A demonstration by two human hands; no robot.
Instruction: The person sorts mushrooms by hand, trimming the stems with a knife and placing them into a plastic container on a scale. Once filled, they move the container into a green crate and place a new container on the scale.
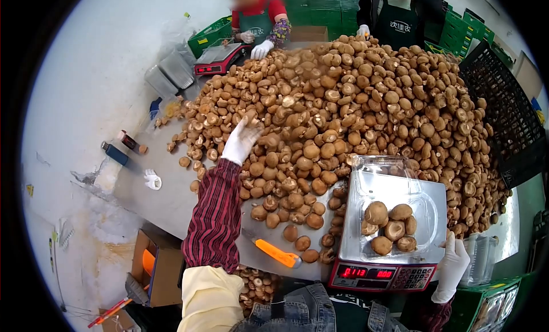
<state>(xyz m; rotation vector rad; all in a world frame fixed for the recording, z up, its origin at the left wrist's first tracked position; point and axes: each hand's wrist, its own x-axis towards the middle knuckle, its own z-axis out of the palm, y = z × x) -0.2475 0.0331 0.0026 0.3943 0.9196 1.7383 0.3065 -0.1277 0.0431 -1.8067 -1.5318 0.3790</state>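
My left hand (242, 141), in a white glove, reaches into the left part of a large heap of brown shiitake mushrooms (311, 151). Its fingers are apart among the caps, and the fingertips are partly lost against them. My right hand (453, 268), also gloved, is beside the right edge of a digital scale (429, 194), fingers stretched upward and holding nothing I can see. On the scale rests a clear plastic tray (366, 195) with several mushrooms (394, 230) in its near half. The red display reads 0.113. An orange-handled knife (277, 253) lies left of the scale.
Across the heap stand two people in green aprons (255, 24) (398, 27), one beside another scale (220, 59). A black crate (503, 112) tilts at the right. Clear trays (482, 258) are stacked at my right. A cardboard box (154, 266) stands below the table's left edge.
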